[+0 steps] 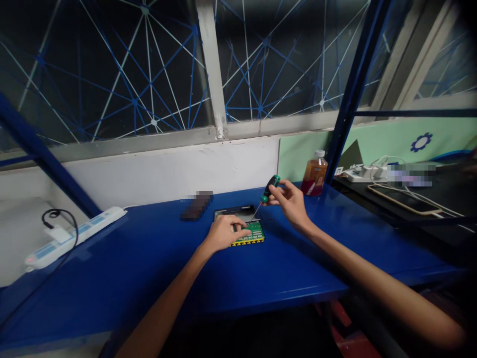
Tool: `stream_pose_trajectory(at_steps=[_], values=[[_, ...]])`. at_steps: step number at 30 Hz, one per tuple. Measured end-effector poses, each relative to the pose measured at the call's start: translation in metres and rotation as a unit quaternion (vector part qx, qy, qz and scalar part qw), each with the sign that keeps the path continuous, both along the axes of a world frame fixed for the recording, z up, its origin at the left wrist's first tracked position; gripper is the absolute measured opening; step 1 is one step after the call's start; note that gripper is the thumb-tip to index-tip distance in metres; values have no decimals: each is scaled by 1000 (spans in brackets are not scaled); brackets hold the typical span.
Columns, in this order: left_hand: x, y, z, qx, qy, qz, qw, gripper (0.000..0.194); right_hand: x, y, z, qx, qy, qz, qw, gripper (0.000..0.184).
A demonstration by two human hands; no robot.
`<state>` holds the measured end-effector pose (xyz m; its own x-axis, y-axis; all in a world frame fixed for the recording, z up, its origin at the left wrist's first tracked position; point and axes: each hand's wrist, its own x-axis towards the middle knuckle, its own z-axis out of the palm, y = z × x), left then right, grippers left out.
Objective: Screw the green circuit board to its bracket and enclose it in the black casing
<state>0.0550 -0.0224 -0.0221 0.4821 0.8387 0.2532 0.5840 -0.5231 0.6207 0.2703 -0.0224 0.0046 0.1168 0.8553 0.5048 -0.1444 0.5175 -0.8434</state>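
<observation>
We see a small green circuit board with yellow connectors along its near edge (254, 232) lying flat near the middle of the blue metal table (149, 258), partly over a dark flat rectangular tray (231, 213) that sits just behind it. The left hand (224, 232) rests on the left part of the board, the fingers curled down and pressing on it, not wrapped around anything. The right hand (289, 200) is raised above and to the right of the board, and its fingers are closed around the green and black handle of a thin screwdriver (265, 194); the metal shaft goes down to the left and the tip meets the board close to the left fingers. Behind the tray, a dark flat object, which is blurred, lies on the table. Further right, at the back edge, stands a clear plastic bottle with orange liquid (315, 174), beside a blue metal post (352, 89). On the left a white power strip (70, 236) lies with a black cable plugged in. On the black surface at the right lies a phone with a light frame (400, 199), connected to a white cable
</observation>
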Motion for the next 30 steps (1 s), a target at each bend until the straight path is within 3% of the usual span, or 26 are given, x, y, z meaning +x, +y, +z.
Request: stream_pose_trajectory(at_steps=[13, 30], values=[[5, -3, -2, 80, -7, 8, 997, 18, -4, -3, -3, 5, -8, 8, 1000, 27], [4, -4, 4, 34, -42, 7, 999, 17, -6, -6, -2, 8, -7, 3, 1000, 30]])
